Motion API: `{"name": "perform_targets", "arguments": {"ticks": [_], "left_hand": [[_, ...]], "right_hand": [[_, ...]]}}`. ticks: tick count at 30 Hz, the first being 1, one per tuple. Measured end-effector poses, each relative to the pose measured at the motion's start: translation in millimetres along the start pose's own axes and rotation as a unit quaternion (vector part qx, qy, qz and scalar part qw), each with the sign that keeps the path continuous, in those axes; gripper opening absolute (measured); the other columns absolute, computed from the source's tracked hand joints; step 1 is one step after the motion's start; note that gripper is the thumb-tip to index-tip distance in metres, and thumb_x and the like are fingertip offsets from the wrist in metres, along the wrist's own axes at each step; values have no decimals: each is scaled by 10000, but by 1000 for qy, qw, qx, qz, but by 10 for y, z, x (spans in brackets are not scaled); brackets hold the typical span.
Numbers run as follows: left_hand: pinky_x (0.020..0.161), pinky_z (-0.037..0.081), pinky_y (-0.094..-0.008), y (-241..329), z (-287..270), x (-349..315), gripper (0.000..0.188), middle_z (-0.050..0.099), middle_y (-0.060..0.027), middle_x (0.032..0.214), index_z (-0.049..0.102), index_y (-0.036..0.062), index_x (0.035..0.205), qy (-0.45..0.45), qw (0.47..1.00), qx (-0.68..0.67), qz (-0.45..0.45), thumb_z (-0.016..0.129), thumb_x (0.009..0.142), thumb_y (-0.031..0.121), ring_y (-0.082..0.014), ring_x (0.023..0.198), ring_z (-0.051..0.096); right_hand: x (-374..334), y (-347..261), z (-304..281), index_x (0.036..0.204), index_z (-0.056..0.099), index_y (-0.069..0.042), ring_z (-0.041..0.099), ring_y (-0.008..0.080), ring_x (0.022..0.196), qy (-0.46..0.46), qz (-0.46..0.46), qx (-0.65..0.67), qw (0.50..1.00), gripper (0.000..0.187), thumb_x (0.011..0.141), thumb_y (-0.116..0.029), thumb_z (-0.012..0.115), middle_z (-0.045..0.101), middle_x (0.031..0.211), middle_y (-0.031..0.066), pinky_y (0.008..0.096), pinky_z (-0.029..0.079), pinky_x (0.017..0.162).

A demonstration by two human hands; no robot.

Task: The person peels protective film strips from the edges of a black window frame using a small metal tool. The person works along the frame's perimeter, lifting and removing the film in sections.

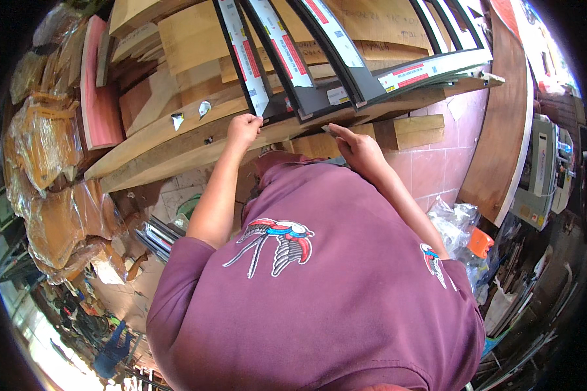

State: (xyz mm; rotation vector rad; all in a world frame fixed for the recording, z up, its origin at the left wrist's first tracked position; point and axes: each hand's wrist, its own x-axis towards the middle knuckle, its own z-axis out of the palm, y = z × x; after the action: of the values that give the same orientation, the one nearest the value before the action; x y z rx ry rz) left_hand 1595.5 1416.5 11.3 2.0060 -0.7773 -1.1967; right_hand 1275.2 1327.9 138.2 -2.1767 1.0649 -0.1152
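Dark frame bars with white and red protective film lie across wooden planks in front of me. My left hand (244,132) is closed in a pinch at the near end of the leftmost bar (246,62). What its fingertips hold is too small to tell. To the right, my right hand (360,151) is also closed, thumb and index finger together around a small greyish tip that I cannot name. It is just below the near ends of the middle bar (282,52) and the right bar (336,49). A film-covered crosspiece (430,70) extends to the right.
Thick wooden planks (176,156) support the bars, with a short wooden block (419,132) below. Plastic-wrapped carved wooden pieces (45,140) stack up at left. A curved brown board (499,124) leans at right, near clear plastic bags (451,221) and an orange object (481,242).
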Motion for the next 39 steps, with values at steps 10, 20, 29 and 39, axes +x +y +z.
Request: {"name": "perform_targets", "arguments": {"ticks": [10,20,29,39], "left_hand": [[710,521,-448,192,-220,70,308,692,-202,795,722,37,870,-53,966,222,124,595,900,316,-356,782,688],[753,524,-496,286,-458,218,325,708,-212,925,712,62,914,81,958,232,150,586,945,360,-424,888,674],[607,497,-309,56,-94,140,350,679,-37,733,687,5,888,12,999,25,41,746,928,348,-125,628,632],[625,513,-351,122,-20,86,285,698,-100,708,720,28,860,81,993,74,33,779,873,307,-200,636,665]], "right_hand": [[-167,0,51,1366,610,-175,695,430,849,17,18,15,1000,395,972,-161,606,714,924,230,481,556,726],[-188,-22,112,1333,629,-163,702,415,872,20,30,27,999,364,973,-187,588,723,967,217,497,563,762],[-122,-74,113,1347,627,-156,696,423,857,-1,28,10,1000,376,973,-171,591,713,932,235,487,551,745],[-68,-104,109,1360,615,-157,695,422,881,-10,14,8,1000,386,974,-165,590,719,958,228,488,554,771]]}}
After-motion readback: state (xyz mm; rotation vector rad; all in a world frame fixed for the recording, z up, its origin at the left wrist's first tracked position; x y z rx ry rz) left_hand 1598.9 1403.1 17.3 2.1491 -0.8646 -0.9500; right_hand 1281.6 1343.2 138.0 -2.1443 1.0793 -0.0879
